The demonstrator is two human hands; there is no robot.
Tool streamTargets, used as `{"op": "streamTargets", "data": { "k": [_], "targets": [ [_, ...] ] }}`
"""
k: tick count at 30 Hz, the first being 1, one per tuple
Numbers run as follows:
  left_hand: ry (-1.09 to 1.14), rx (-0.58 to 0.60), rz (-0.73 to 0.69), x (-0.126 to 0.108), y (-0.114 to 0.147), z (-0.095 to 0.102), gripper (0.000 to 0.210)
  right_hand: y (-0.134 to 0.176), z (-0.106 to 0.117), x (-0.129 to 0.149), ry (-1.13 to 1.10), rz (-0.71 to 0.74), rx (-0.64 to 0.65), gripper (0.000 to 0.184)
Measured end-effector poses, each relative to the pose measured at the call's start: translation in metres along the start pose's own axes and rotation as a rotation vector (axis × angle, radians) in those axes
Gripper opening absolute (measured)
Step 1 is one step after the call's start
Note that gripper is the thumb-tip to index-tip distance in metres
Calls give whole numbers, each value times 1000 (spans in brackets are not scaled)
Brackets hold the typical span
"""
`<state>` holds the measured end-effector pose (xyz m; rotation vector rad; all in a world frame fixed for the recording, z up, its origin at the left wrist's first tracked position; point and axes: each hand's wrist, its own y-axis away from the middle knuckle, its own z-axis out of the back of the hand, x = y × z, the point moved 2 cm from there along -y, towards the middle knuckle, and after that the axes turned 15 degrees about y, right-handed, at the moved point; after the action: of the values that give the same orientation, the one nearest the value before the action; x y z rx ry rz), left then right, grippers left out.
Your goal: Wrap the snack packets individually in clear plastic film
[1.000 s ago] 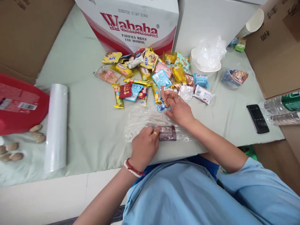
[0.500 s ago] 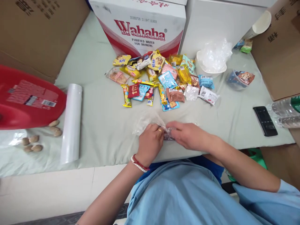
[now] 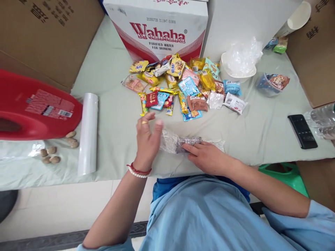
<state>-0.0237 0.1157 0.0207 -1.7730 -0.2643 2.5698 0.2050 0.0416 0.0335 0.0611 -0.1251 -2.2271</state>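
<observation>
In the head view, a dark purplish packet with pale lettering lies near the table's front edge, rolled in clear plastic wrap that sticks out crumpled at both ends. My right hand holds the packet from its near right side, fingers pressed onto it. Just left of the wrap, my left hand is raised with fingers apart and nothing in it. Beyond both hands is a heap of wrapped snacks. Off to the left lies a roll of clear plastic.
A Wahaba-style red and white carton marked Wahaha stands behind the snacks. At right are a white bowl with plastic in it, a clear tub and a phone. A red jug and several walnuts lie at left.
My left hand has let go of the plastic wrap, moved left and opened. The packet now shows more fully under my right hand. The view has shifted slightly.
</observation>
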Motion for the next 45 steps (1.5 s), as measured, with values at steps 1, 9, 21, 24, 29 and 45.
{"op": "streamTargets", "data": {
  "k": [1,9,21,24,29,45],
  "targets": [
    [-83,97,-41,-2,-2,-6,53,0,1,0,-6,-6,5,16],
    [-382,444,30,19,16,4,28,10,-10,-5,-348,-234,-181,44],
    [109,453,54,-29,61,-35,24,-2,-12,-14,-444,-340,-220,32],
    [-96,550,-143,-26,73,-52,39,19,-8,-33,-440,-572,-351,28],
    [-312,578,-300,-19,83,-55,50,49,-22,-41,-221,-773,-196,29],
    [-110,421,-370,-17,94,-21,30,-44,-4,-15,-572,-629,-69,13]
  ]
}}
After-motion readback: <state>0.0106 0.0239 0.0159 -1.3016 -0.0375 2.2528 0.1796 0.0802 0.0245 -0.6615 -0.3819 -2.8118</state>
